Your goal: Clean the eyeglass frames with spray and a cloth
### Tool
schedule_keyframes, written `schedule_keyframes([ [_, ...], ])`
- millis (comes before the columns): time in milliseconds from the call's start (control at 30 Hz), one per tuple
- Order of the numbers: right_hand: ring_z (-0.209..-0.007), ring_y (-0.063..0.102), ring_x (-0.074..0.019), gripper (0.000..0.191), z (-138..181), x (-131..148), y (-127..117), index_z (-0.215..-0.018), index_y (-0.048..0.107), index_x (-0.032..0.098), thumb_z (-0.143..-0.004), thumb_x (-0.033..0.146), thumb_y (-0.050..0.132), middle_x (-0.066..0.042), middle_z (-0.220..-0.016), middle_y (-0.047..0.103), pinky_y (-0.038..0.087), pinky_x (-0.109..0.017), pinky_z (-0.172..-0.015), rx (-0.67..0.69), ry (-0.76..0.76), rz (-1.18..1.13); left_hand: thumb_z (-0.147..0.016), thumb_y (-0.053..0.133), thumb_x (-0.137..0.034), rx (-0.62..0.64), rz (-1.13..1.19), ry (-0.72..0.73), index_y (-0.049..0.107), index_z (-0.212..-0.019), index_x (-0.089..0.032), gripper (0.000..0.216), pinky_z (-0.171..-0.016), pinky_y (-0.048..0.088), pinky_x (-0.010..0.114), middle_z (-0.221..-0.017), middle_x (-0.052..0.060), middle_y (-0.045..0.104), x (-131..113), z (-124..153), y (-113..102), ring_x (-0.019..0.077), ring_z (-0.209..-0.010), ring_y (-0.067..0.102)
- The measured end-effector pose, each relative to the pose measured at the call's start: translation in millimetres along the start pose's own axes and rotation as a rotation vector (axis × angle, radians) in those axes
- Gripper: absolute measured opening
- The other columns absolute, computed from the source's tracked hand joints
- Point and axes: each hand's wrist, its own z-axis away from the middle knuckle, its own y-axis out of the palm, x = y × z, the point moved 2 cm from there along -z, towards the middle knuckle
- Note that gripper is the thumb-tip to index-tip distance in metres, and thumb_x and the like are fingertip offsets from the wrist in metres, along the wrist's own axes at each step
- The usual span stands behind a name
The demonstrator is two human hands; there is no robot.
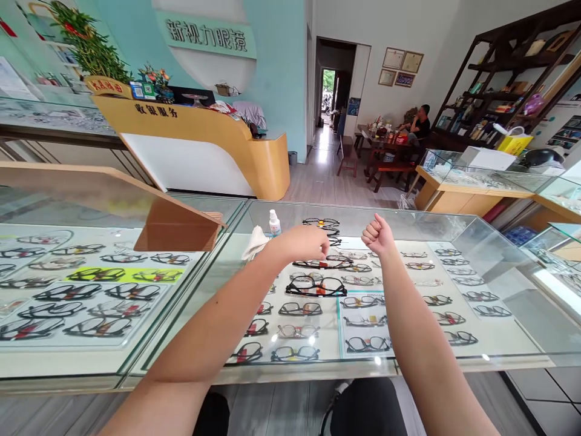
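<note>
My left hand (311, 242) hovers over the glass display counter (204, 339), its fingers curled down and nothing showing in them. To its right, my right hand (377, 235) makes a fist with the thumb on top; no object sticks out of it. Below and between the hands, a black-framed pair of eyeglasses (316, 285) lies on the glass top. A further dark pair of eyeglasses (336, 263) sits just behind it, partly covered by my left hand. Beyond that hand is a short column of eyeglasses (321, 223). A white spray bottle (275, 224) and a pale cloth (255, 243) are at its left.
Rows of eyeglasses (299, 309) fill the case under the glass. A brown tilted board (181, 224) stands on the left case. Further off are a curved yellow-and-white reception desk (267, 166), a wooden table with benches (393, 166), and a seated person (420, 124).
</note>
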Motion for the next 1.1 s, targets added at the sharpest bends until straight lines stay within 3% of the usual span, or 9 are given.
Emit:
schedule_keyframes([
  [167,-0.053,0.002,-0.0118,0.068,-1.9,-2.2,-5.8,-0.069,0.008,0.027,-0.106,0.044,0.063,0.01,-0.052,0.009,0.018,-0.026,-0.04,-0.017,0.028,-0.019,-0.081,0.072,-0.02,0.114,0.003,-0.067,0.087,-0.086,-0.026,0.017,-0.071,0.042,0.032,-0.096,0.005,0.084,5.5,-10.9,12.1,0.022,-0.081,0.069],
  [500,-0.051,0.006,-0.0116,0.068,-1.4,-4.2,-4.1,-0.068,0.009,0.028,-0.105,0.045,0.063,0.009,-0.051,0.011,0.022,-0.026,-0.04,0.02,0.075,0.029,-0.076,0.075,-0.018,0.163,-0.01,-0.151,0.085,-0.081,-0.026,0.014,-0.07,0.042,0.033,-0.09,0.004,0.084,3.8,-18.5,20.7,0.0232,-0.078,0.069],
  [733,-0.051,0.006,-0.0115,0.068,-1.3,-5.2,-3.5,-0.066,0.01,0.027,-0.104,0.043,0.065,0.009,-0.049,0.013,0.02,-0.026,-0.042,0.036,0.075,0.033,-0.082,0.072,-0.021,0.207,-0.045,-0.141,0.083,-0.087,-0.024,0.013,-0.064,0.04,0.033,-0.098,0.005,0.085,1.9,-19.1,20.0,0.0238,-0.084,0.071],
  [967,-0.052,0.013,-0.0121,0.066,0.0,-5.5,-0.3,-0.067,0.012,0.027,-0.102,0.044,0.065,0.007,-0.053,0.02,0.025,-0.026,-0.045,0.103,0.061,0.027,-0.086,0.075,-0.025,0.005,-0.121,-0.265,0.083,-0.103,-0.024,0.019,-0.078,0.048,0.031,-0.116,0.01,0.084,19.6,-19.8,12.8,0.0277,-0.103,0.075],
  [1100,-0.052,0.009,-0.0127,0.067,-1.5,-5.4,-3.1,-0.067,0.009,0.027,-0.103,0.047,0.062,0.008,-0.054,0.013,0.021,-0.028,-0.044,0.035,0.058,0.017,-0.089,0.075,-0.024,0.0,-0.111,-0.256,0.084,-0.11,-0.026,0.023,-0.084,0.051,0.031,-0.122,0.009,0.083,27.3,-28.1,18.4,0.0275,-0.111,0.075],
])
